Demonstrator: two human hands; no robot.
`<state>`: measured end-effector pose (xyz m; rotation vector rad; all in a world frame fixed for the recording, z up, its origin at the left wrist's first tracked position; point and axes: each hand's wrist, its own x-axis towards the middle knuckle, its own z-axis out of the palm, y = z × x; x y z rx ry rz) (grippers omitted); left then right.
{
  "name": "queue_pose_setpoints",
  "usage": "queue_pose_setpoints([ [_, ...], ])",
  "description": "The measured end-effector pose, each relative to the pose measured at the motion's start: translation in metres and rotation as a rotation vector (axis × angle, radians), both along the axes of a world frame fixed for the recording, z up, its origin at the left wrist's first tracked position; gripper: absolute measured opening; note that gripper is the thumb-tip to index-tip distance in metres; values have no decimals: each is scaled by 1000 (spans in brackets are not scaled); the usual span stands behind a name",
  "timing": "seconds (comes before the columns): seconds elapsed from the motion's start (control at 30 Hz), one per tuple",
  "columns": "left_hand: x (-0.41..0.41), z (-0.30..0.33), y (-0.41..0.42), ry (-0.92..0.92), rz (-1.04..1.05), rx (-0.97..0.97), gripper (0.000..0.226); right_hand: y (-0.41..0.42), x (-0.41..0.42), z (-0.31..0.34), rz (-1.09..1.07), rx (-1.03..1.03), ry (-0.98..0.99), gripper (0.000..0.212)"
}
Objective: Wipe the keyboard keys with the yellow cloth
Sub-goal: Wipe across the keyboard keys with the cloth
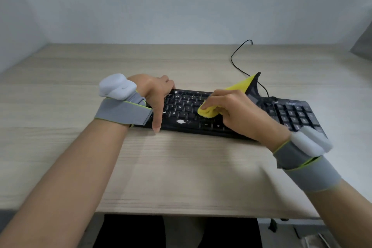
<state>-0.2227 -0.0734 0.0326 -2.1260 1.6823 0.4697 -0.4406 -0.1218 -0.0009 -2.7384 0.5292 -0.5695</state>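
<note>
A black keyboard (pixel 291 112) lies across the wooden desk (pixel 181 167). My right hand (pixel 235 112) is closed around the yellow cloth (pixel 208 111), whose bunched end presses on the keys in the middle of the keyboard. A loose yellow and dark corner of the cloth sticks up behind the hand. My left hand (pixel 157 94) grips the keyboard's left end, fingers over its far edge and thumb down the front edge. A white smudge (pixel 180 121) sits on the lower key row, and small white specks dot the left keys.
The keyboard's black cable (pixel 233 62) loops away toward the back wall. Both wrists wear grey straps carrying white devices. A grey object (pixel 362 42) shows at the right edge. The desk's front edge runs close to my body.
</note>
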Motion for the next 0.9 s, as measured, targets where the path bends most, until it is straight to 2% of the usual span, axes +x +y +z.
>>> queue_pose_setpoints([
  [0.17, -1, 1, 1, -15, 10, 14, 136, 17, 23, -9, 121, 7, -19, 57],
  [0.33, -3, 2, 3, -22, 24, 25, 140, 23, 6, -6, 235, 36, 12, 53],
  [0.6, 0, 1, 5, 23, 21, -5, 133, 10, 22, -2, 52, 13, 5, 54],
  [0.8, 5, -2, 3, 43, 9, -7, 141, 26, 16, -8, 162, 47, 32, 53],
  [0.9, 7, -4, 1, 49, -2, -16, 138, 15, 6, -3, 108, 57, 25, 51],
])
